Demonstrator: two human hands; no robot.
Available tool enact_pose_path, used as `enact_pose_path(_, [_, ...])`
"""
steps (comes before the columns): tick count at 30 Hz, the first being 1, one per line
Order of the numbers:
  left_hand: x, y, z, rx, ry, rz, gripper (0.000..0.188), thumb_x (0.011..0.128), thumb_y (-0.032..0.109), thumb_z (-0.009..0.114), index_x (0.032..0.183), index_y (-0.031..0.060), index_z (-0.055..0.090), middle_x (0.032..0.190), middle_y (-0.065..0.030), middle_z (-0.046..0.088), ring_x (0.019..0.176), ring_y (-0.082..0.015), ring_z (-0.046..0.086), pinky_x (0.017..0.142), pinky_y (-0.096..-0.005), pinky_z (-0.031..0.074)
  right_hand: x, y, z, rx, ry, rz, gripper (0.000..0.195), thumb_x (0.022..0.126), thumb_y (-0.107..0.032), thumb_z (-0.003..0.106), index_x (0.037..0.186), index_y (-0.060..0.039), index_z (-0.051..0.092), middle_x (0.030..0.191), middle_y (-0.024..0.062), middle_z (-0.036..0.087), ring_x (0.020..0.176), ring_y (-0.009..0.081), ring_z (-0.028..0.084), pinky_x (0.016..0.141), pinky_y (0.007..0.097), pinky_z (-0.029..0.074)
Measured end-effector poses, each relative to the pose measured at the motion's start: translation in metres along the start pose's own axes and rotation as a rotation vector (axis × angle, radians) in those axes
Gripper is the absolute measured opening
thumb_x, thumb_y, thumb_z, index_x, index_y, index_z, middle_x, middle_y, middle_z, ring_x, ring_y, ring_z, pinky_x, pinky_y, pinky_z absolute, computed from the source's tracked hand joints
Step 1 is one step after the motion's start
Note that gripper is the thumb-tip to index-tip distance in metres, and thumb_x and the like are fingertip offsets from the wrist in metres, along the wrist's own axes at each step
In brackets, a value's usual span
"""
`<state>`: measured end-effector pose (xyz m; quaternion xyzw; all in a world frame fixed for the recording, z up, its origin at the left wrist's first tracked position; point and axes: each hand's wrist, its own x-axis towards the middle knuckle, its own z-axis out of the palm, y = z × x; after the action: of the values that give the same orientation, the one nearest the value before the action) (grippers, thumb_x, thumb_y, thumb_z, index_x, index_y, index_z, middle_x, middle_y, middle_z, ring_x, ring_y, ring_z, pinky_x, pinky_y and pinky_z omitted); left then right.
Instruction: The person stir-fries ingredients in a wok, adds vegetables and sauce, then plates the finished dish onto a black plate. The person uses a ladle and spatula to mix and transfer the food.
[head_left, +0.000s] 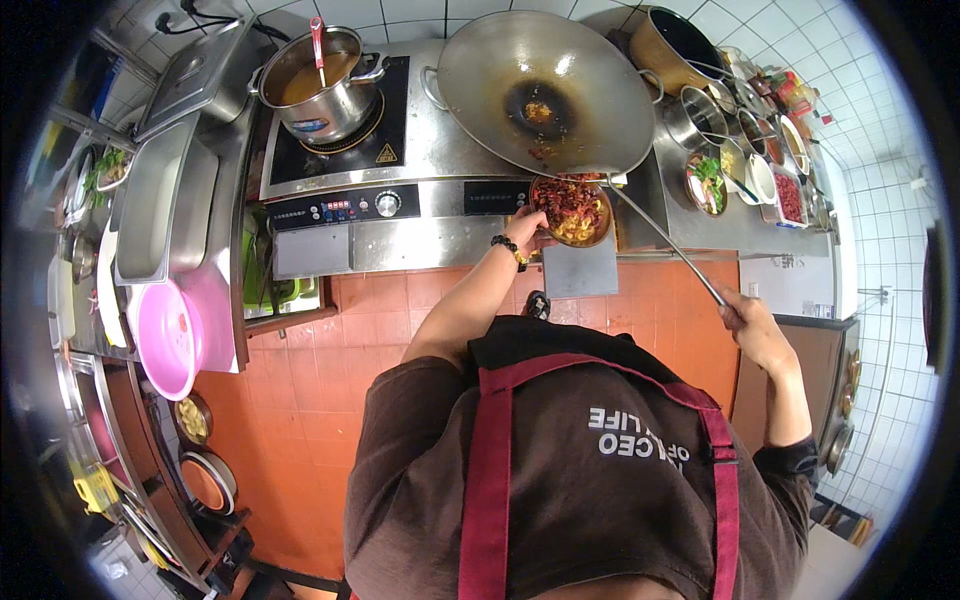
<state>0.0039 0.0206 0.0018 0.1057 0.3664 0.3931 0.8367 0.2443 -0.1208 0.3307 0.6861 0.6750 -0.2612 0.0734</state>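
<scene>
My left hand (531, 229) grips the rim of a round bowl (602, 238) at the near edge of the wok. Cooked food with dark red chillies and pale yellow pieces (571, 214) fills the bowl. In my right hand (754, 330) is the long metal handle of a wok ladle (667, 234). The ladle's head lies between the bowl and the wok's near rim, with reddish food on it. A large steel wok (487, 82) sits on the stove, tilted towards me. Some orange-red bits and oil (538, 112) remain at its bottom.
A steel stockpot (319, 124) of brownish liquid, with a red-handled utensil, stands on the left induction cooktop (390, 112). Bowls of ingredients (705, 184) and a tub of red pieces (789, 199) crowd the right counter. A pink basin (169, 341) and an empty steel pan (161, 202) are at left.
</scene>
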Motion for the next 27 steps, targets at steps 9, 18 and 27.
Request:
enact_pose_path(9, [-0.007, 0.002, 0.007, -0.032, 0.031, -0.025, 0.033, 0.069, 0.002, 0.049, 0.101, 0.0063, 0.039, 0.088, -0.0107, 0.053, 0.073, -0.0294, 0.061, 0.057, -0.0418, 0.056, -0.052, -0.01, -0.014, 0.139, 0.012, 0.107, 0.04, 0.082, 0.0, 0.048, 0.122, -0.0061, 0.047, 0.058, 0.0096, 0.046, 0.047, 0.0151, 0.045, 0.049, 0.0266, 0.04])
enact_pose_path(18, [0.005, -0.008, -0.007, -0.018, 0.07, 0.015, 0.039, 0.067, 0.001, 0.051, 0.104, 0.0079, 0.039, 0.081, -0.0085, 0.051, 0.065, -0.024, 0.059, 0.053, -0.0399, 0.055, 0.041, 0.014, 0.011, 0.379, -0.045, 0.178, 0.041, 0.086, -0.004, 0.039, 0.126, -0.0076, 0.042, 0.057, -0.0021, 0.039, 0.038, 0.0057, 0.037, 0.037, 0.0198, 0.034])
enact_pose_path(27, [-0.024, -0.001, -0.01, 0.005, 0.139, 0.015, 0.036, 0.07, 0.0, 0.05, 0.104, 0.0081, 0.043, 0.086, -0.0087, 0.052, 0.073, -0.0255, 0.057, 0.063, -0.0407, 0.054, 0.21, -0.023, 0.047, 0.193, 0.117, -0.007, 0.042, 0.085, -0.013, 0.043, 0.127, -0.013, 0.041, 0.066, 0.0092, 0.052, 0.043, 0.0156, 0.049, 0.037, 0.029, 0.042])
